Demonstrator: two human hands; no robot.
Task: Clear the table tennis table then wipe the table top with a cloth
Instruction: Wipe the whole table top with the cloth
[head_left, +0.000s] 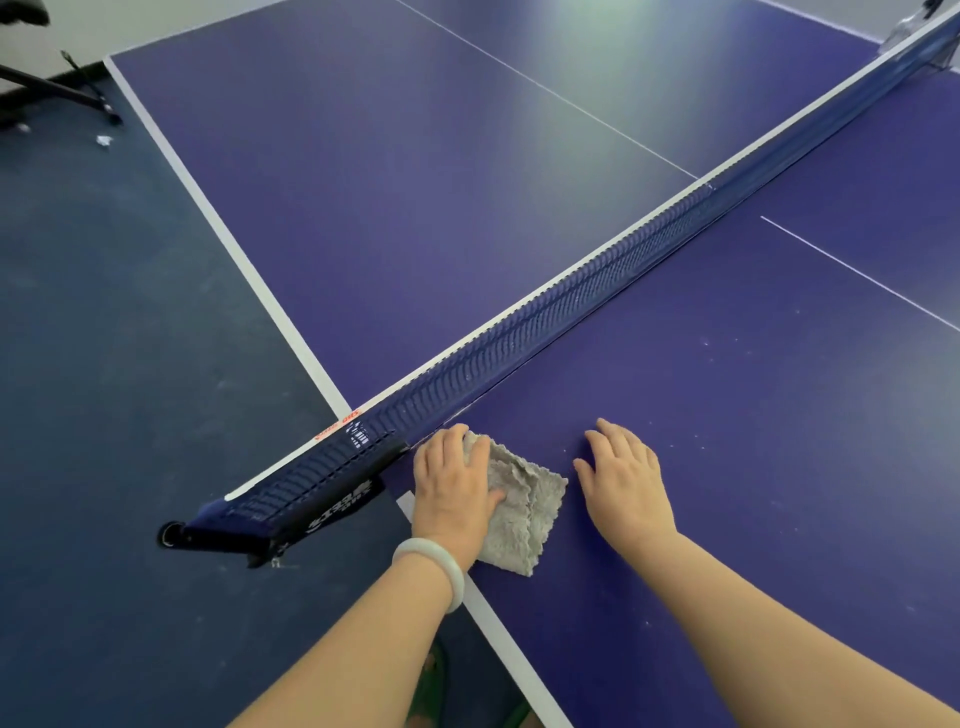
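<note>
A folded grey cloth (524, 512) lies flat on the purple table tennis table (753, 426), near the side edge and just in front of the net (571, 296). My left hand (452, 488), with a white bangle on the wrist, presses palm-down on the cloth's left part, its fingertips close to the net's base. Resting flat on the bare table top to the right of the cloth, my right hand (626, 483) has its fingers apart and holds nothing. Small pale specks dot the surface to the right of my hands.
The net post and clamp (249, 525) stick out past the table's left edge. Dark blue floor lies to the left, with a scrap of paper (104, 140) and black frame legs (62, 93) at the far left. A clear object (906, 31) sits by the net's far end.
</note>
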